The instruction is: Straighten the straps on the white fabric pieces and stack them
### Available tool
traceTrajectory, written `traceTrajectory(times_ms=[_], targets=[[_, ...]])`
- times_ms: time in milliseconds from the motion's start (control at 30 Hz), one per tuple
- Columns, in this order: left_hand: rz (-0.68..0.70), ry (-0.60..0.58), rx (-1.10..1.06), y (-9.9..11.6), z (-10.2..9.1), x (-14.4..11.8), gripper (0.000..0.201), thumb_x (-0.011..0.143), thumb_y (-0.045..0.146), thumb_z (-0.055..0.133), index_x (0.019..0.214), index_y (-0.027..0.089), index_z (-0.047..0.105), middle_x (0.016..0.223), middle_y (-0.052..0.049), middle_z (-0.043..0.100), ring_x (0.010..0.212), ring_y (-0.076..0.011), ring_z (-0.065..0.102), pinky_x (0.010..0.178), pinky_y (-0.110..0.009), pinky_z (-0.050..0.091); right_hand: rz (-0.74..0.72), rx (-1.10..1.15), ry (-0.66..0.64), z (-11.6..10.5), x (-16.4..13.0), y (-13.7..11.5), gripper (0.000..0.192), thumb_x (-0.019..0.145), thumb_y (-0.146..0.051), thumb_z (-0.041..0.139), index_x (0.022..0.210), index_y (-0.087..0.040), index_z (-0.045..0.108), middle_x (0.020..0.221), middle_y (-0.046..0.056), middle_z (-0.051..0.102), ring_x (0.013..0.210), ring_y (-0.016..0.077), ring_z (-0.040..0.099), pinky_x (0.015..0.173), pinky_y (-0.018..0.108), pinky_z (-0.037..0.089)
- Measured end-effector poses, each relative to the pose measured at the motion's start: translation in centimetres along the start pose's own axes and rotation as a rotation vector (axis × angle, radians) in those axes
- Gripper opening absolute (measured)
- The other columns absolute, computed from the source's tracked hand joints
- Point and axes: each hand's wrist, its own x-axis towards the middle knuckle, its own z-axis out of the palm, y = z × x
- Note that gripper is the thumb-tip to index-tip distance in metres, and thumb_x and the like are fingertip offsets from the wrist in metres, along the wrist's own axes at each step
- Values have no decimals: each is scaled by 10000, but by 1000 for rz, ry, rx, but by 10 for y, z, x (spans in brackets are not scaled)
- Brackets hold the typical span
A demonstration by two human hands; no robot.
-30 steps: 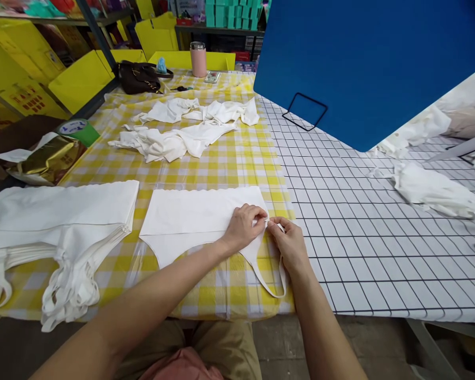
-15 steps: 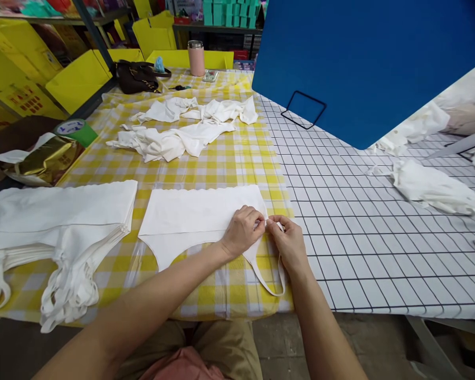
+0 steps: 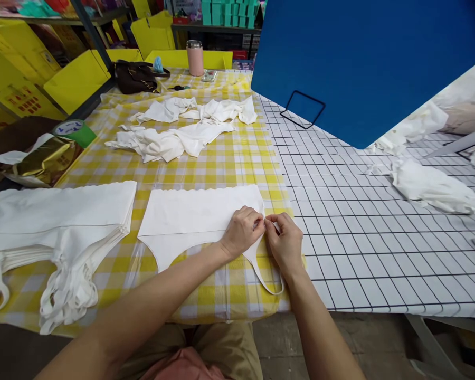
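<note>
A white strappy top [image 3: 198, 212] lies flat on the checked cloth, its scalloped edge away from me and its straps toward me. At the right side edge of this top, my left hand [image 3: 243, 229] is closed in a pinch on the fabric. My right hand [image 3: 285, 240] pinches the same edge, its fingertips almost touching those of the left. One thin strap [image 3: 266, 285] loops down beneath my hands, partly hidden by the right one. What exactly lies between the fingertips is too small to make out.
A stack of white tops [image 3: 63, 211] sits at the left, straps hanging over the table edge. Crumpled white garments [image 3: 174, 137] lie farther back. A blue board [image 3: 356, 68] rises at the right over a grid-patterned cloth [image 3: 340, 253]. A pink flask [image 3: 195, 59] stands behind.
My right hand has turned slightly, and the upper part of the strap loop beside it is now hidden. The left hand keeps its pinch in the same place.
</note>
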Motion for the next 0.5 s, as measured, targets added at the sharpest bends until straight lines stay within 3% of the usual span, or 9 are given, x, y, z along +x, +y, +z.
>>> traceTrajectory(times_ms=[500], targets=[[-69,24,-96,1,-3,1,180,711,83,498,567,183,457,621,-13,566,646,-145,506,631,-272,430,-74,-24,1,4,-2,-2,129,819,-213,475,727,-197,563,706,15,572,609,136,509,577,261,385]])
